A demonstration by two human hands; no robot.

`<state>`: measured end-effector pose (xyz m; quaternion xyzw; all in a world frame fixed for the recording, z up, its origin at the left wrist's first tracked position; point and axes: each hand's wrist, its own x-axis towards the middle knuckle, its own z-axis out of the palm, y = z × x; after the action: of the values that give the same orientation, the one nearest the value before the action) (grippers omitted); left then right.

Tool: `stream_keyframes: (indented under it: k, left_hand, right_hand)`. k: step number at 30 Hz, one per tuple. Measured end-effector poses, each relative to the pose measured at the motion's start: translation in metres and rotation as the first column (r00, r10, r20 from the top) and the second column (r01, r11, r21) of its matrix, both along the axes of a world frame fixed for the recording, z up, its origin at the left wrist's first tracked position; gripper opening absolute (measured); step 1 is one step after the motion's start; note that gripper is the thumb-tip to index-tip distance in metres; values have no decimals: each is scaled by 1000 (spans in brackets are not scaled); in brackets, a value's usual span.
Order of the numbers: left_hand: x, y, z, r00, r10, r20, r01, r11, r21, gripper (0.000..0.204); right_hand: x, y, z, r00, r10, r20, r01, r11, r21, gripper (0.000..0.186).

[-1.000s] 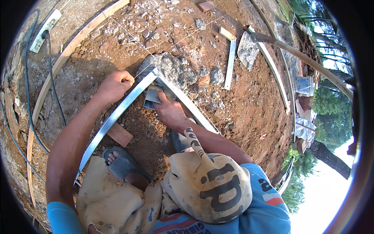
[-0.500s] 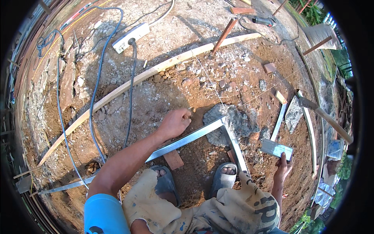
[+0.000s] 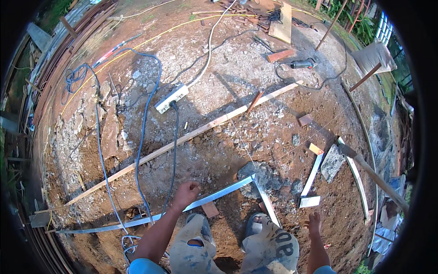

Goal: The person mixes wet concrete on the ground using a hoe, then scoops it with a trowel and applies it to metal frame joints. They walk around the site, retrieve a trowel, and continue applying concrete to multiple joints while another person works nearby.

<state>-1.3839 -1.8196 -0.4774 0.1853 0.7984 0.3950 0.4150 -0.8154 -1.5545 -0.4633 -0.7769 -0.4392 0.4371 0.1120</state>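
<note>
My left hand (image 3: 186, 194) hovers beside the long metal bar (image 3: 218, 195), fingers curled together; whatever they may hold is too small to make out. That bar meets a shorter one (image 3: 265, 202) at a corner, over a rough grey lump (image 3: 271, 178). My right hand (image 3: 314, 223) is just below a small metal piece (image 3: 310, 202) on the soil, fingers loosely bent with nothing visible in them. The piece lies at the foot of a metal strip (image 3: 311, 175) with a wooden end.
A wooden batten (image 3: 182, 141) crosses the ground, with a stake (image 3: 254, 101) beside it. Cables run past a power strip (image 3: 171, 98). A power tool (image 3: 303, 63) lies farther back. A grey slab (image 3: 333, 163) and a long-handled tool (image 3: 378, 178) are at the right.
My right hand has lowered the small metal piece onto the ground and come away from it. My left hand has drawn down from near the corner, and the view has widened as I straighten.
</note>
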Motion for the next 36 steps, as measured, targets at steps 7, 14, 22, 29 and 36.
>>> stream_keyframes:
  k: [7,14,22,29,36]
  left_hand:
    - [123,-169,139,829,416,373,-320,901,-294,30]
    - [187,-180,323,891,384,243,-235,847,-476,38]
    - [210,-165,441,915,333,227,-193,856,-479,43]
    - [284,-214,487,959,261,109,-200,899,-391,48]
    - [336,-203,525,790,613,-7,-574,736,-360,50]
  right_hand:
    - [5,-103,105,738,664,-118,-666,688,-288,45]
    - [-40,-129,269,827,501,-255,-555,650,-519,58]
    - [-80,-109,398,575,794,-196,-760,430,-488,81]
    - [-81,-74,416,334,938,-98,-897,284,-340,81]
    - [-81,-38,382,17,1000,12,-998,17,-58,62]
